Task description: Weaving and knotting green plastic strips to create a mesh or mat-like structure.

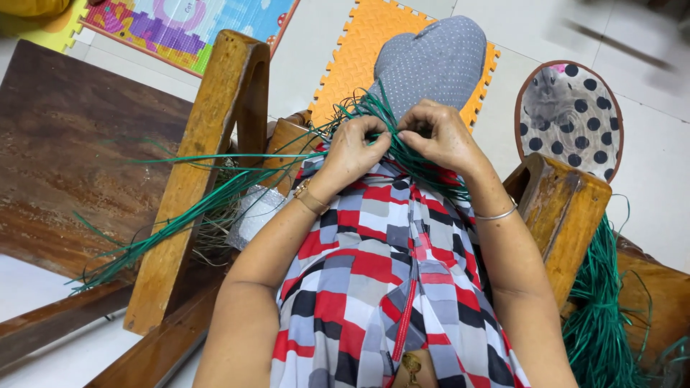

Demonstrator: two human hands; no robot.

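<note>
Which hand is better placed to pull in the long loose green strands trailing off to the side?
Probably the left hand. The loose green strands fan out to the person's left, across the wooden chair arm, nearer that hand. The right hand pinches the green bundle at the knee, farther from them.

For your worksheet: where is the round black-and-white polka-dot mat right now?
In the head view, the round polka-dot mat lies on the floor at upper right, beyond the wooden chair arm, right of the orange foam tile.

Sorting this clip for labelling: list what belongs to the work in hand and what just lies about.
In hand: left hand, right hand, green strands, loose strands, strand bundle.
Lying about: orange mat, dotted mat, picture mat, wooden chair.
</note>
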